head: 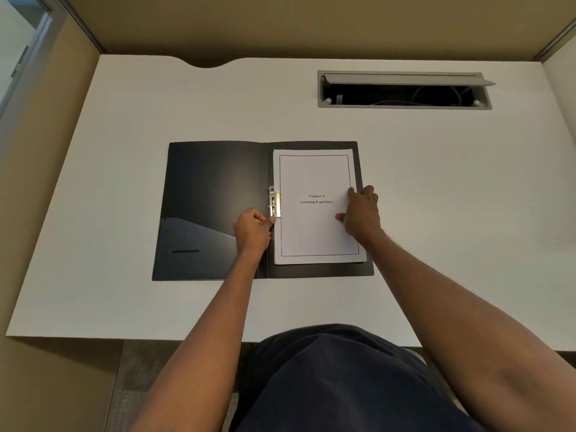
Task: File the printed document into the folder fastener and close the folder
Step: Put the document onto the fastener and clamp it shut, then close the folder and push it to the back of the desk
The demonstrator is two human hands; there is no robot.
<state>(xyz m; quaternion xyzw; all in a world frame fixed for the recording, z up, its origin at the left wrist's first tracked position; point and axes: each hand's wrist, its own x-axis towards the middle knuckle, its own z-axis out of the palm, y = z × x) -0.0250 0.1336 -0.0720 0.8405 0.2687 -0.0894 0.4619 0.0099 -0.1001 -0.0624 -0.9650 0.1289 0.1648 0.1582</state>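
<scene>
White surface (124, 182), folder (212, 188) open; left hand (252, 230) pinching clip (274, 201), right hand (361, 213) flat, fingers spread on document (314, 232).

You are sitting in an office cubicle. The white desk (124, 182) in front of you is boxed in by tan partition panels (280, 23) with metal edge strips on three sides. Its back edge has a curved cut-out (208, 64), and a grey cable hatch (403, 90) set into the top stands open with wires showing inside. On the desk lies an open black folder (212, 194) holding a printed document (314, 232) headed "Chapter 6, Learning Experience". At far left you can see a glass-panelled door or window (18, 51).
</scene>
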